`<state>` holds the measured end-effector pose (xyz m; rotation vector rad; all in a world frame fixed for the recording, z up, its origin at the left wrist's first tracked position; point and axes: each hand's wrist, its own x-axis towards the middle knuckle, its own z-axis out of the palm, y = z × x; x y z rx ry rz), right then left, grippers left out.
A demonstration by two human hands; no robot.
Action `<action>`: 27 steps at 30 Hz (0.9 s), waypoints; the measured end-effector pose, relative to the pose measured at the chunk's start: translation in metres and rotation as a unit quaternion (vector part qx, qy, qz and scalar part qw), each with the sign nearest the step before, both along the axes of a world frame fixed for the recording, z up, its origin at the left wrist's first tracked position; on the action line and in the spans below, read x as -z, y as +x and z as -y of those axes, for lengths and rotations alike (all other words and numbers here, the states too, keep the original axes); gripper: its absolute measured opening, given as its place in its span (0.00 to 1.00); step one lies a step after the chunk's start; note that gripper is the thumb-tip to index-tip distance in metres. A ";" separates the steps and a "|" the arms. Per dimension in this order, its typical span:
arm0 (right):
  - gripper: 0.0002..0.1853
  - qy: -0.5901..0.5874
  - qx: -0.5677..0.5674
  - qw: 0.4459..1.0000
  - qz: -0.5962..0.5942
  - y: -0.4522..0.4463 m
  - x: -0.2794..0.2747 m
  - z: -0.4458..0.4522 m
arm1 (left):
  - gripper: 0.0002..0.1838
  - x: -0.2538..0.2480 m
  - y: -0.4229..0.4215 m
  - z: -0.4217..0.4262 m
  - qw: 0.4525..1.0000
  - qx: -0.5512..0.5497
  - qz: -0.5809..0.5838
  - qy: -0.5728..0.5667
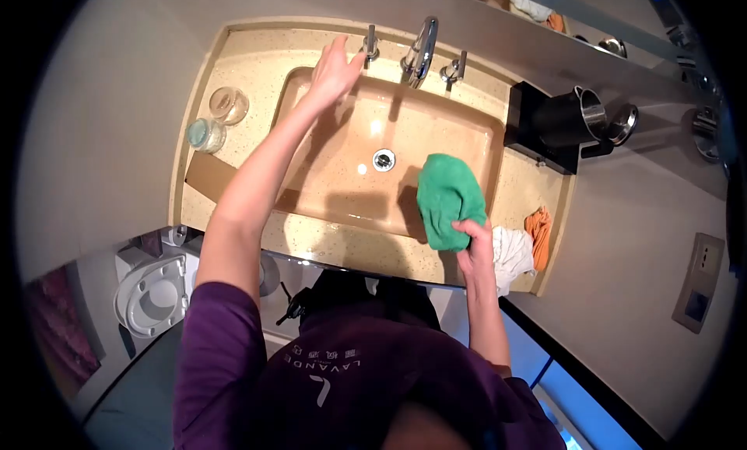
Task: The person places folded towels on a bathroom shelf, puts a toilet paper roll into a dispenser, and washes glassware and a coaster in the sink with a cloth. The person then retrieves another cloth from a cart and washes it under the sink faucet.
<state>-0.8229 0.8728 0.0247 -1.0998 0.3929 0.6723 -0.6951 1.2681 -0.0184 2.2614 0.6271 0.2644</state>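
Observation:
My right hand (478, 246) grips a folded green cloth (450, 193) over the front right part of the sink basin (319, 170). The thumb lies on top of the cloth, and the other fingers are hidden beneath it. Over the basin's back left corner, my left hand (336, 73) is open and holds nothing, its fingers stretched out beside the left tap handle (371, 47). Whether it touches the handle, I cannot tell. The curved chrome faucet (422, 52) stands to the right of that handle, followed by the right tap handle (454, 69).
Two glasses (228, 105) and a brown flat piece (210, 176) are on the counter's left side. A black kettle (572, 117) with its lid raised sits on a black tray (537, 153) at the right. White cloth (512, 257) and orange cloth (538, 231) lie at the front right.

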 end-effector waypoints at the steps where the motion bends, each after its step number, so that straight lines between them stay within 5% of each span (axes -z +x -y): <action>1: 0.35 -0.008 0.011 1.000 0.002 0.001 -0.005 -0.009 | 0.34 -0.005 0.019 -0.001 1.000 0.008 -0.019 0.016; 5: 0.33 -0.015 0.076 0.997 -0.016 0.005 -0.005 -0.018 | 0.30 -0.001 0.067 -0.006 0.996 0.047 -0.071 -0.010; 7: 0.33 -0.018 0.078 0.996 -0.029 0.006 0.005 -0.009 | 0.23 -0.004 0.073 -0.002 0.971 0.042 -0.131 -0.197; 8: 0.33 -0.017 0.074 0.997 -0.035 0.007 0.006 -0.008 | 0.23 -0.001 0.074 -0.002 0.970 0.044 -0.133 -0.196; 10: 0.33 -0.015 0.080 0.996 -0.037 0.007 0.004 -0.008 | 0.19 0.000 0.075 -0.006 0.991 0.072 -0.105 -0.041; 13: 0.33 -0.009 0.083 0.996 -0.031 0.011 0.005 -0.012 | 0.18 -0.006 0.072 -0.006 0.989 0.092 -0.118 0.004; 27: 0.28 -0.009 0.043 0.999 -0.003 0.017 0.003 -0.007 | 0.17 -0.006 0.071 -0.013 0.984 0.119 -0.119 0.054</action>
